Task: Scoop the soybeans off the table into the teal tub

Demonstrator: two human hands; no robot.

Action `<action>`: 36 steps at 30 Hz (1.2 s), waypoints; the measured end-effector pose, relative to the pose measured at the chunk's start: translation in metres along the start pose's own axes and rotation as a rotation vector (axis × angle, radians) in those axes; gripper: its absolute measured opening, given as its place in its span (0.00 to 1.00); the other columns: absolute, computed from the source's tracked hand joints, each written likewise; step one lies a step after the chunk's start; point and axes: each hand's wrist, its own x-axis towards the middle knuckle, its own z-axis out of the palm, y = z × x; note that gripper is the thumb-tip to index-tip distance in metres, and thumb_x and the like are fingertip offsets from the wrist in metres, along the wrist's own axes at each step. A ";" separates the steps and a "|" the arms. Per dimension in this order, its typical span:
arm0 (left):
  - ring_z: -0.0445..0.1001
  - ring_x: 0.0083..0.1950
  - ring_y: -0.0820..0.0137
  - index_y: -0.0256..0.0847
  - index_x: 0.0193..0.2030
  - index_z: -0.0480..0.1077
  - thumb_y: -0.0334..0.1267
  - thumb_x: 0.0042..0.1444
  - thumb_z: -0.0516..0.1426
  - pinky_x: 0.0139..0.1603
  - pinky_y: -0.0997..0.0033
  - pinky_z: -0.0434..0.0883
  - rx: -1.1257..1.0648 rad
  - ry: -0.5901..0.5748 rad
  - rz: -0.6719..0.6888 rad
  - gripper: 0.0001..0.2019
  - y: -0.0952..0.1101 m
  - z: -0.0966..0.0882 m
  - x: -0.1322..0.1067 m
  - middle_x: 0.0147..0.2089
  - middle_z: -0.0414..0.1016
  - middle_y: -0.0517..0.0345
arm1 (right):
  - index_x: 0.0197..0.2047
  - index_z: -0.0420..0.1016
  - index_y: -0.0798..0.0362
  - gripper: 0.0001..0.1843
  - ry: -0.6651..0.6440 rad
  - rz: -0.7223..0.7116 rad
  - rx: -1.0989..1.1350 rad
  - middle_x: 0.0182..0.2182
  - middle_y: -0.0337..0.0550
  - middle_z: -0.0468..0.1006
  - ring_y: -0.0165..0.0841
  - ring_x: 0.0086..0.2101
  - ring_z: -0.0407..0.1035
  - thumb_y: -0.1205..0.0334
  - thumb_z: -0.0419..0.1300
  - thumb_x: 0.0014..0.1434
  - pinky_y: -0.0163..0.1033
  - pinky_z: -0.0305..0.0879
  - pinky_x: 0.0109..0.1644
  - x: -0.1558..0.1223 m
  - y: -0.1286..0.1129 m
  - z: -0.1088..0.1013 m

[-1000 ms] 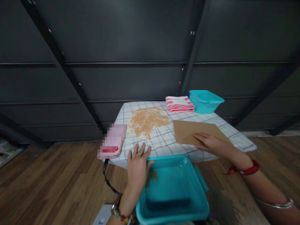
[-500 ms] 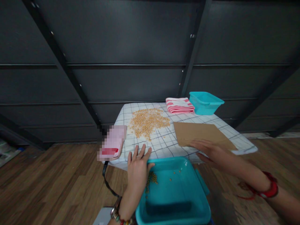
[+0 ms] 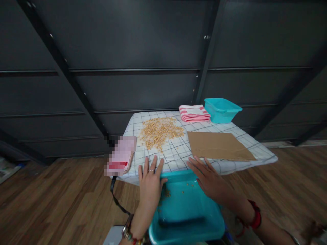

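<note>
My left hand lies flat with spread fingers over the front edge of the table and the left rim of a teal plastic tub. Several soybeans sit in the tub, mostly at its left side beside my thumb. Over the tub's far right corner, my right hand is stretched out, fingers slightly apart and holding nothing; its fingertips reach the table edge. A spread pile of soybeans rests on the white checked cloth beyond my left hand. Beyond my right hand lies a flat piece of brown cardboard.
A folded pink-and-white striped towel and a smaller turquoise basin stand at the back right of the table. A pink phone-like object, partly pixelated, is at the left edge with a black strap hanging down. A dark panelled wall rises behind.
My right hand has moved left, from the cardboard's near edge to over the tub's far right corner. My left hand stays on the tub's left rim. The view has shifted slightly.
</note>
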 end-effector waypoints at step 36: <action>0.58 0.63 0.53 0.49 0.61 0.53 0.42 0.53 0.53 0.57 0.40 0.61 0.120 0.013 0.096 0.28 0.007 0.002 0.005 0.62 0.61 0.50 | 0.63 0.53 0.56 0.35 -0.142 -0.020 0.283 0.61 0.53 0.55 0.43 0.62 0.37 0.79 0.45 0.50 0.58 0.50 0.59 -0.002 0.004 -0.001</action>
